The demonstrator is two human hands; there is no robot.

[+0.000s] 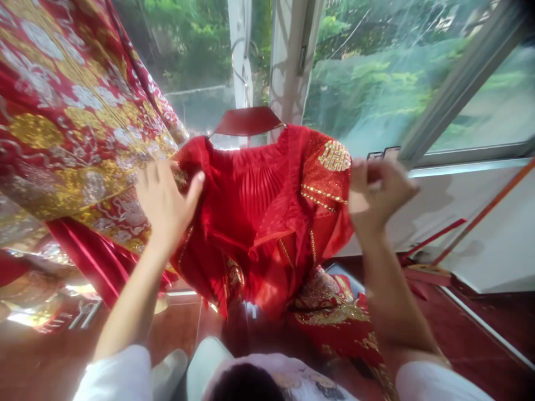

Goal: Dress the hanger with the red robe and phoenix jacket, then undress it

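Note:
A red dress [267, 184] with gold trim, a pleated inside and a gold emblem on its right shoulder hangs in front of me. Its neckline gapes around a red hanger [249, 121] with a thin metal hook. My left hand [167, 195] lies on the dress's left shoulder, thumb spread away from the fingers. At the outer edge of the right sleeve, my right hand [378, 192] has its fingers curled in and appears to pinch the fabric; it is somewhat blurred. The lower part of the dress drops toward my lap.
A large red cloth with gold and silver embroidery [83, 111] hangs close on the left. More gold-patterned red fabric [334, 312] lies low at the right, by a grey bin edge [346, 275]. Behind stand window frames [288, 61]; an orange pole [480, 217] leans at the right.

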